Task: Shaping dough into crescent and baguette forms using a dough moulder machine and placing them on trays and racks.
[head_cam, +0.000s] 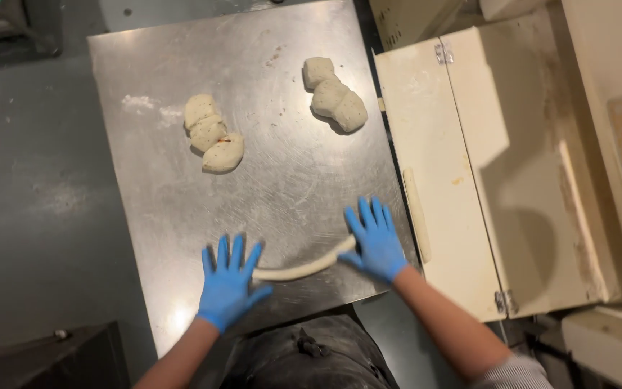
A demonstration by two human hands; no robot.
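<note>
Blue-gloved left hand, right hand flat, fingers spread, on thin dough rope.

Both blue-gloved hands flat on the steel table: left hand and right hand press the ends of a thin dough rope. Dough lumps sit beyond.
</note>
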